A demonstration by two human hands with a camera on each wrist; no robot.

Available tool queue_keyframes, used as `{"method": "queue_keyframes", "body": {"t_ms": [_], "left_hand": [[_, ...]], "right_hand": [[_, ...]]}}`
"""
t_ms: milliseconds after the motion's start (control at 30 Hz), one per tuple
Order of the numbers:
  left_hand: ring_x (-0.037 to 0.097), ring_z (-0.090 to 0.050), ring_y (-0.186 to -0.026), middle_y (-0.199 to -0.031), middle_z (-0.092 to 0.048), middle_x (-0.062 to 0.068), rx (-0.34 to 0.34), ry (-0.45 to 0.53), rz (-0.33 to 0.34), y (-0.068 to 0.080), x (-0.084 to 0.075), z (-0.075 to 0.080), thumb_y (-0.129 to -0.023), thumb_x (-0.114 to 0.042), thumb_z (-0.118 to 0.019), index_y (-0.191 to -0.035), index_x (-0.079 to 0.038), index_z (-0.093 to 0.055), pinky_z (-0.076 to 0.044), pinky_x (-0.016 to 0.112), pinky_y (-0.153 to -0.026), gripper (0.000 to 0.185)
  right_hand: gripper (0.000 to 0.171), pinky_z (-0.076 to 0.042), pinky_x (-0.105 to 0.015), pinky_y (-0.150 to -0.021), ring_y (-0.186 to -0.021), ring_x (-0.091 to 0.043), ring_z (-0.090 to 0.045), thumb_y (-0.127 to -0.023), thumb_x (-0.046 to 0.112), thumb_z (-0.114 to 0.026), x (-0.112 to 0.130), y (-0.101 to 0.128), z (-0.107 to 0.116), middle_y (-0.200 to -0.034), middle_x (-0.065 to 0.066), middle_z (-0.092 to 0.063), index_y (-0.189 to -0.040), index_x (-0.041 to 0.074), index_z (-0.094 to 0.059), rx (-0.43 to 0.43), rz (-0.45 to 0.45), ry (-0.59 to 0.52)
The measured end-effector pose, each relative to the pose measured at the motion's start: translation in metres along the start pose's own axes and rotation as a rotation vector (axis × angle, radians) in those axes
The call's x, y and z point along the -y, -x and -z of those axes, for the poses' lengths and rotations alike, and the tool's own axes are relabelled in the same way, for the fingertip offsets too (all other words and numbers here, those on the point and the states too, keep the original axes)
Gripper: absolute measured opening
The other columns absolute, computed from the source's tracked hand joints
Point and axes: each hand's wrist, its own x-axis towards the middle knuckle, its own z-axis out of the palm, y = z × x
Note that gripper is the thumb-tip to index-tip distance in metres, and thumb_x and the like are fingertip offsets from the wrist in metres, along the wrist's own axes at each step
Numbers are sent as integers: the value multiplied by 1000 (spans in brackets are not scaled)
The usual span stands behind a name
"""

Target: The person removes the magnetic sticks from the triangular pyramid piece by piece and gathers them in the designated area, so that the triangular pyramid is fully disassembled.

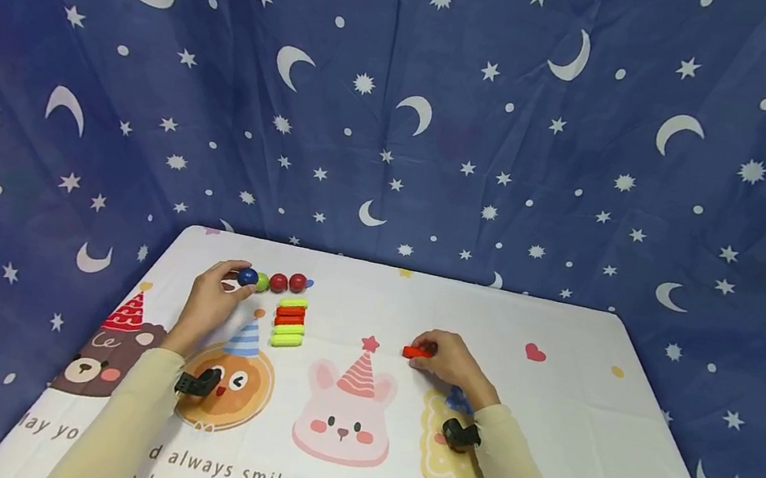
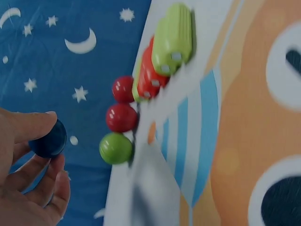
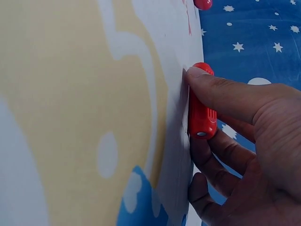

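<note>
My left hand (image 1: 215, 297) pinches a dark blue ball (image 2: 52, 140) between thumb and fingers, at the left end of a row of balls. A green ball (image 2: 115, 148) comes first beside it, then two red balls (image 1: 278, 282). My right hand (image 1: 447, 358) grips a small red rounded plastic stick (image 3: 203, 106) with a ridged side and a small pale spot at its end. The thumb lies along the stick, low over the white tablecloth. Several similar sticks, red (image 1: 290, 312) and yellow-green (image 1: 287, 339), lie side by side in a column in front of the balls.
A white tablecloth (image 1: 538, 400) with printed animals and lettering covers the table. Behind and at the sides hangs a dark blue curtain (image 1: 442, 156) with moons and stars. Each wrist wears a black strap with a camera (image 1: 199, 382).
</note>
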Motion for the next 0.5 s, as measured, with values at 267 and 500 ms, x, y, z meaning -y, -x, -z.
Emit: {"method": "queue_keyframes", "body": {"t_ms": [267, 500], "left_hand": [[38, -57, -119, -127, -62, 25, 24, 2, 123, -13, 21, 3, -91, -14, -69, -133, -2, -56, -43, 50, -102, 45], [41, -53, -125, -131, -59, 27, 61, -7, 229, -16, 30, 0, -93, -17, -66, -136, -1, -53, -38, 53, -108, 47]], "right_hand": [[24, -49, -32, -81, -81, -13, -56, -77, 21, -84, -2, 0, 1, -91, -1, -69, -96, 14, -73, -2, 17, -6], [25, -49, -32, -82, -81, -12, -55, -77, 23, -84, -1, -1, -1, -92, 1, -69, -97, 15, -73, 4, 1, -3]]}}
